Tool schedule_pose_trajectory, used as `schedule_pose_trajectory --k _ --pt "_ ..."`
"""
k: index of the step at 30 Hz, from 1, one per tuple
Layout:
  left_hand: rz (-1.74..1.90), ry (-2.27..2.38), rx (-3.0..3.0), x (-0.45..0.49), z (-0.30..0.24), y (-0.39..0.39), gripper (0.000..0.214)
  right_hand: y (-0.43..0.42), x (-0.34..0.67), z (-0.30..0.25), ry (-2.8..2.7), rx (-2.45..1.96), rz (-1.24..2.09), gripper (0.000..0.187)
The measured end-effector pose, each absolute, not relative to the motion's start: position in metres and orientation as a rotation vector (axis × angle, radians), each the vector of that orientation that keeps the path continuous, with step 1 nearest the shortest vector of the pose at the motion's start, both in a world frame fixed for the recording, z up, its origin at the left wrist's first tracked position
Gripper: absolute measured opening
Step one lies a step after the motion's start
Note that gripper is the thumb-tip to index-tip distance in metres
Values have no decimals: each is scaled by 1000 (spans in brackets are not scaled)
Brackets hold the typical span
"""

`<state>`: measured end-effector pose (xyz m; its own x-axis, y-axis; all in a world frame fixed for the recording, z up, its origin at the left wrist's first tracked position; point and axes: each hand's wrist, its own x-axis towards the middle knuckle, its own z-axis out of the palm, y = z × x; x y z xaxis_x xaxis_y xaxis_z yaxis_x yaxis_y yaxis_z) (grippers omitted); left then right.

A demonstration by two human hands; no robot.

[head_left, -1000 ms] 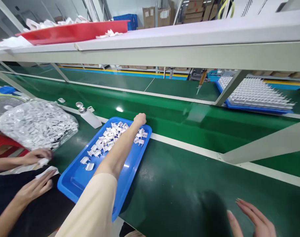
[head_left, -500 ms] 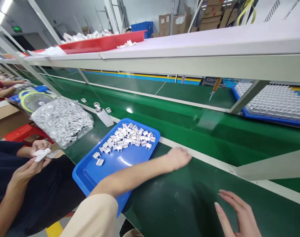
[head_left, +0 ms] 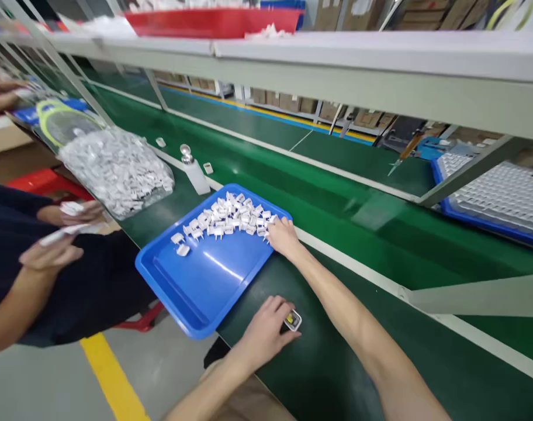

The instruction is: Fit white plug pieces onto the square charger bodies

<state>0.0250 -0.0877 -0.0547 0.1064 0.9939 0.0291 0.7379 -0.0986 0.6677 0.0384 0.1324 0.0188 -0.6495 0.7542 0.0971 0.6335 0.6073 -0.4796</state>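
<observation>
At the far left a co-worker in a dark top sits beside the green worktop, one co-worker's hand holding a thin white piece, blurred. Behind them lies a clear bag of white parts, with a small white bottle standing just to its right on the worktop's near strip. Next comes the blue tray, set at an angle with its near corner hanging over the worktop's edge; a heap of white plug parts fills its far end, two more lying apart toward the left rim.

The person's left hand rests on the worktop just beside the tray's right rim, its grip closed on a small part with a metal-rimmed yellow face that pokes out past the fingertips.

The right hand reaches across to the tray's far right corner, fingers curled among the outermost plug parts and touching them; whether its grip has closed on one cannot be told.

Far right, beyond the conveyor belt, a second blue tray holds rows of white pieces.
</observation>
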Motion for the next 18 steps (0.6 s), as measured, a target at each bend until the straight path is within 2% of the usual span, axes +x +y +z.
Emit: schedule_pose_trajectory --k 5,7,9,10,13,18 --pt "793 1674 1896 28 -65 -86 43 94 114 13 -2469 -1130 748 16" --pt "803 1685 1933 37 -67 -79 43 59 163 8 -1933 -1114 1119 17" --pt "837 1688 1952 45 -69 -72 40 19 208 -3 -1488 -1212 1310 33" --pt "859 1685 1952 48 -70 -69 36 -1 226 -11 -1327 -1281 1332 37" --pt "913 1675 1937 53 -71 -62 27 -54 255 -32 -1087 -1460 1330 29" --pt "943 1671 1975 51 -65 -57 18 -88 247 -25 -1305 -1714 1185 25"
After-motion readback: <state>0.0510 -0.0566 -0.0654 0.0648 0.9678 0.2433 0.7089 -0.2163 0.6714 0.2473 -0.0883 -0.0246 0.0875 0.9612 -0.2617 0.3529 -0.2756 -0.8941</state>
